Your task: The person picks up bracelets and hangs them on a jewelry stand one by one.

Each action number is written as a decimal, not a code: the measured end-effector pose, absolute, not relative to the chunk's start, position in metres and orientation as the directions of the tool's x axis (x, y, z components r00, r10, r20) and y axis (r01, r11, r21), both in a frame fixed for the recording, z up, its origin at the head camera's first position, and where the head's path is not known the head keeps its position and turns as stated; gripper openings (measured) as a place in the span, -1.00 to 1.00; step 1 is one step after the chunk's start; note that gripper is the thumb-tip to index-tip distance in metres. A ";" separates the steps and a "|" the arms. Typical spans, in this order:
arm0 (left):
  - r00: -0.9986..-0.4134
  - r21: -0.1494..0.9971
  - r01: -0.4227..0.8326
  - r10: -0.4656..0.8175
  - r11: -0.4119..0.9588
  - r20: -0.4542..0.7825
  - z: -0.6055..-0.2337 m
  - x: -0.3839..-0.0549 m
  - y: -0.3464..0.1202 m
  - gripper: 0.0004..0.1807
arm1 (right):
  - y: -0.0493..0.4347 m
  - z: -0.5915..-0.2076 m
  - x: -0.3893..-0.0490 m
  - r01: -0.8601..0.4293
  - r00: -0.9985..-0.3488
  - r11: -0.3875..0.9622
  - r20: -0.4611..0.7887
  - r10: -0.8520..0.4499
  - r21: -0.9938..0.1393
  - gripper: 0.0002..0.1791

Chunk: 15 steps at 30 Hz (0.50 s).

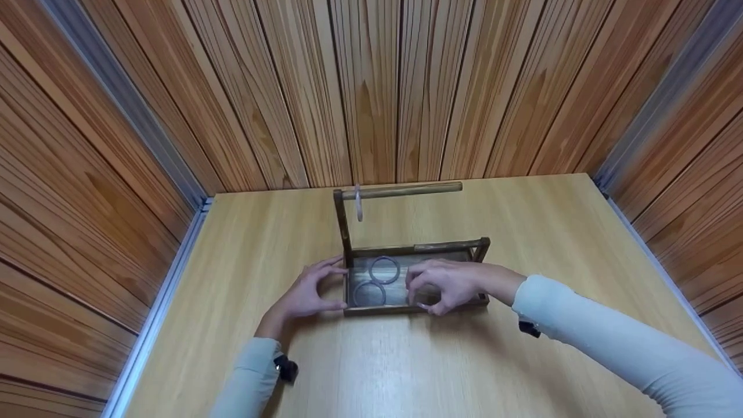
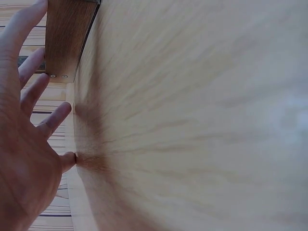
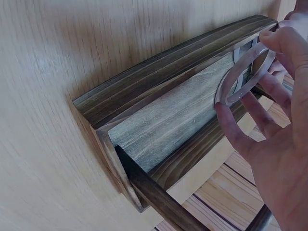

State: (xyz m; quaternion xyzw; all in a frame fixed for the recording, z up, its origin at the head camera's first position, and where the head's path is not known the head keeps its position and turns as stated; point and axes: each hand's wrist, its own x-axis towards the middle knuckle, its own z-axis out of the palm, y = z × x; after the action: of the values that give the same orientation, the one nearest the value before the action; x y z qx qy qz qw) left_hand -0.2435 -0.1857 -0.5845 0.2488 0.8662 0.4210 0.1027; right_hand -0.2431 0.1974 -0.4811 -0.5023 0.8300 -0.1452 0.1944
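My right hand is above the right part of a dark wooden bangle stand. Between its thumb and fingers it pinches a pale, translucent bangle, held tilted. Inside the tray base lie a bangle and, nearer the front left corner, another bangle. One more bangle hangs near the left end of the upper bar. My left hand rests at the stand's left end, thumb near the front corner. In the left wrist view its fingers are spread and fairly straight.
The stand's post rises from the left end, and a low rail runs along the back right. Light wood tabletop surrounds the stand. Wood-plank walls enclose the back and sides.
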 end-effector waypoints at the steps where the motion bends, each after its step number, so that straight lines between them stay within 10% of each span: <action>1: -0.855 0.781 0.342 0.517 0.523 0.029 -0.585 -0.243 -0.186 -0.17 | 0.197 -0.481 -0.242 -0.779 -0.419 0.452 -0.177 -0.891 -0.434 -0.58; 15: -0.855 0.781 0.344 0.518 0.521 0.032 -0.584 -0.242 -0.186 -0.18 | 0.201 -0.459 -0.232 -0.790 -0.427 0.430 -0.112 -0.897 -0.437 -0.59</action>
State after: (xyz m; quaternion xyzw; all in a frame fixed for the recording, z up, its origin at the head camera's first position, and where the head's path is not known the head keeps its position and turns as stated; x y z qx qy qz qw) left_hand -0.2424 -0.1862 -0.5843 0.2489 0.8659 0.4215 0.1030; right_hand -0.2324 0.2013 -0.4595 -0.5087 0.8292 -0.1612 0.1663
